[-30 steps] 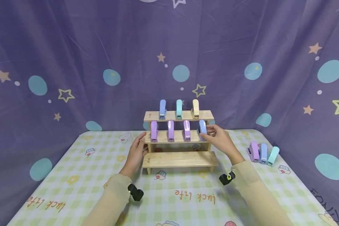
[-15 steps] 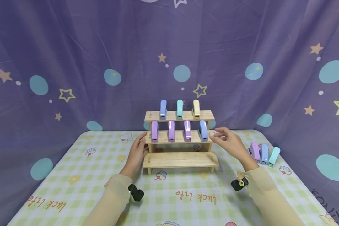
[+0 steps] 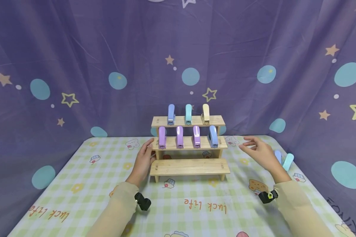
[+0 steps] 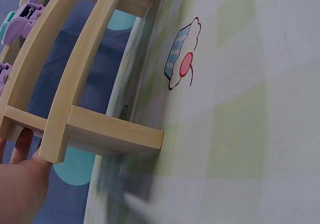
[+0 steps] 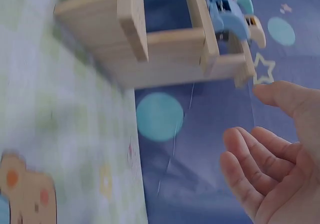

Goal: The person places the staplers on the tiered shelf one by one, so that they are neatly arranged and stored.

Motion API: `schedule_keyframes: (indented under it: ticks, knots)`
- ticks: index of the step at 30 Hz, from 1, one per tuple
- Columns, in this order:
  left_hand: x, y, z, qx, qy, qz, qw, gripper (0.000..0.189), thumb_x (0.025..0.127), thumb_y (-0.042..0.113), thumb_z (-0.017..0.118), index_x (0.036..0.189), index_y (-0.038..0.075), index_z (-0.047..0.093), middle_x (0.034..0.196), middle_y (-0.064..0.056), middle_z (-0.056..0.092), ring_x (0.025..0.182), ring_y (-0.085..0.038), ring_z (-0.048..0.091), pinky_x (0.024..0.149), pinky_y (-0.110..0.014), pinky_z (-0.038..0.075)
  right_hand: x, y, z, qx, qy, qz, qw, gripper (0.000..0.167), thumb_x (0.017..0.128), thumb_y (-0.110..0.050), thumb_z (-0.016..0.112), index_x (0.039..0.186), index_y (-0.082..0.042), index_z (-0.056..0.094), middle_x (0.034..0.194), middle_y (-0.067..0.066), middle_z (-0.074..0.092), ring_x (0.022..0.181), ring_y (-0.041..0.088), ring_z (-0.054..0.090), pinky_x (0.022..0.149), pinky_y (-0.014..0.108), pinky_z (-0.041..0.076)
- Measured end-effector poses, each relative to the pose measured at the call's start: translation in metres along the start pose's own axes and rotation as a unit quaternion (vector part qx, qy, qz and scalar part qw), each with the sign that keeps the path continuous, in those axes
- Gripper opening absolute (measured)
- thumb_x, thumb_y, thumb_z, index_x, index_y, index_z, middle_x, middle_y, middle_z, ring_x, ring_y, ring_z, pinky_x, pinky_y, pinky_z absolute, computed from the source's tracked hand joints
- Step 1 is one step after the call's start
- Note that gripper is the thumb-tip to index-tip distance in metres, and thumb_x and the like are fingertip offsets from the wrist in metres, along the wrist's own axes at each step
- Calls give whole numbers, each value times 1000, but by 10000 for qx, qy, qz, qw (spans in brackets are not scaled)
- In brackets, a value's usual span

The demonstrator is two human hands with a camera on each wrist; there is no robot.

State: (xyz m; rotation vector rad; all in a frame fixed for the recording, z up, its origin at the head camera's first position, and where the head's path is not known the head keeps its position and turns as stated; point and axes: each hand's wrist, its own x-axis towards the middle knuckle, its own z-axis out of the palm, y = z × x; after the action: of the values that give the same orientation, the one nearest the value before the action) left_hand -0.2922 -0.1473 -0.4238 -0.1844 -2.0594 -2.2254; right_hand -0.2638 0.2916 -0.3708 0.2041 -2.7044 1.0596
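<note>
A three-step wooden display rack (image 3: 190,167) stands on the table. Its middle step bears three purple staplers, one of them a glossy purple stapler (image 3: 196,137), and a blue stapler (image 3: 213,137) at the right end. My left hand (image 3: 142,161) grips the rack's left end at the middle step; in the left wrist view its fingers (image 4: 22,146) reach round the wooden side piece. My right hand (image 3: 262,154) is in the air right of the rack, palm facing it, fingers loosely bent and holding nothing.
On the top step stand a blue stapler (image 3: 171,114), a mint stapler (image 3: 188,114) and a cream stapler (image 3: 206,114). Right of my right hand lie a mint stapler (image 3: 288,162) and a partly hidden blue stapler (image 3: 278,155). A purple curtain (image 3: 136,82) hangs behind the checked tablecloth (image 3: 86,177).
My right hand has let go of the blue stapler on the middle step and moved right, now covering the purple stapler on the table. My left hand has stayed at the rack.
</note>
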Motion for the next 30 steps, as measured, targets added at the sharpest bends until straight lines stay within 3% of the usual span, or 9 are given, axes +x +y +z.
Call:
schedule_keyframes:
  ticks: [14,24,30]
  knots:
    - [2,-3,0,-6,70,8,10000,47,111,32,35,156,15,36,156,-17,34,138,-39,41,114,-47,37,-21,47,-33,-252,136,418,9987,61,101,-41,61,143,1,49,126,25,63,113,48,58,87,60,51]
    - [2,-3,0,-32,73,13,10000,47,112,31,35,155,14,36,156,-18,35,137,-39,41,113,-48,37,-31,72,-32,-440,287,750,9958,59,100,-36,62,139,6,51,127,28,62,111,49,60,78,48,56]
    - [1,-3,-1,-1,61,24,10000,47,111,32,35,155,14,36,156,-17,34,137,-40,41,114,-48,37,-31,83,-30,-432,31,917,9948,66,100,-37,63,142,10,44,138,32,51,118,51,54,88,57,54]
